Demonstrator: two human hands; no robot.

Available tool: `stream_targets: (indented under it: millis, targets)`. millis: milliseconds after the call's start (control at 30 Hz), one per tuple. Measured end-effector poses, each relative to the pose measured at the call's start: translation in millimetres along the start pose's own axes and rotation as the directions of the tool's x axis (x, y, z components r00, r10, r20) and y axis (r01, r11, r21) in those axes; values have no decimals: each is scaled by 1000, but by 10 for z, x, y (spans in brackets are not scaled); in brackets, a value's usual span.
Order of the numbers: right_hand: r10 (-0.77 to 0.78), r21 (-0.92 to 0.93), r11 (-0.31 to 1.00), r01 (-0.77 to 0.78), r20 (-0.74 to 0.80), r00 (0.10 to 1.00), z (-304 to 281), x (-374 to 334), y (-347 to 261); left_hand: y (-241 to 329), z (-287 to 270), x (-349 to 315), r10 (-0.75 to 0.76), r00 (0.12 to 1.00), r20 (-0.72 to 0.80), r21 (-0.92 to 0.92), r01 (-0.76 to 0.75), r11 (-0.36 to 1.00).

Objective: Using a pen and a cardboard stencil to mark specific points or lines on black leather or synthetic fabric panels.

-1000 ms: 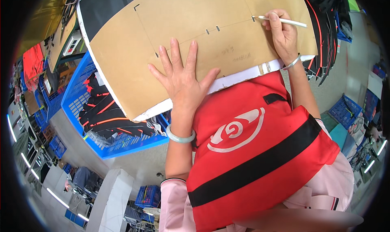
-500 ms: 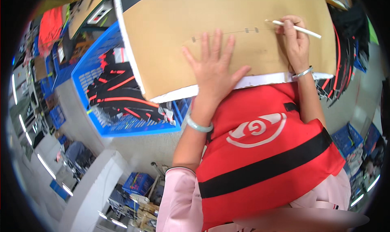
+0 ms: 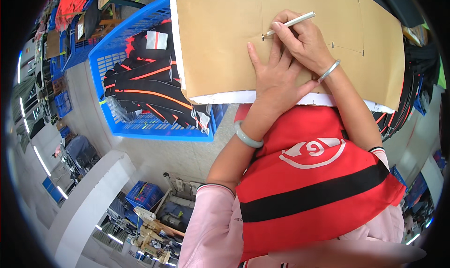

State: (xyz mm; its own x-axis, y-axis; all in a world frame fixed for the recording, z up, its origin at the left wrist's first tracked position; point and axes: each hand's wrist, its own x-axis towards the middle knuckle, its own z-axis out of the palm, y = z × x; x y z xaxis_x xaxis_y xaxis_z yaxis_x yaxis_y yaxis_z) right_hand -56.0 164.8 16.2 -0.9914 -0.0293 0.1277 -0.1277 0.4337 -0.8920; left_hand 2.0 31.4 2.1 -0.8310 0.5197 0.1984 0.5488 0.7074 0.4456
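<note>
A tan cardboard sheet (image 3: 215,43) with a white near edge lies in front of me. Thin dark lines and small dark marks are drawn across it. My right hand (image 3: 304,43) pinches a slim white pencil (image 3: 302,18), its tip at a dark mark where two lines meet. Flat on the cardboard, just below that point, rests my left hand (image 3: 279,83) with its fingers stretched out. The right hand's lower side overlaps the left hand's fingers, partly hiding them.
At left stands a blue plastic crate (image 3: 159,135) holding black garments with orange stripes (image 3: 145,92). More black striped fabric (image 3: 412,94) hangs beyond the board's right side. A white beam (image 3: 89,202) and a smaller blue crate (image 3: 144,195) are at lower left.
My right hand has moved left with the pencil, from the right part of the board to over my left hand. The pencil tip is now at a mark. The whole view has shifted.
</note>
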Motion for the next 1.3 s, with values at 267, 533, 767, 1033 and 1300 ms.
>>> stream_targets:
  millis: [267, 533, 767, 1033, 1300]
  targets:
    - [5, -31, 1000, -2, 87, 996, -76, 128, -112, -4, -5, 18, 8, 1000, 1, -21, -8, 1000]
    - [213, 389, 907, -159, -99, 972, -208, 688, 233, 12, -57, 18, 17, 999, 49, -3, -17, 1000]
    - [46, 127, 992, -11, -270, 962, -76, 985, 441, -3, -62, -11, 19, 998, 57, -18, -18, 1000]
    - [19, 140, 990, 19, -264, 964, -32, 1052, 473, 16, -70, 9, 14, 998, 62, -29, -12, 999]
    - [-16, -8, 1000, 14, -306, 952, -21, 999, 435, 2, -57, -3, 9, 996, 85, -12, -8, 1000]
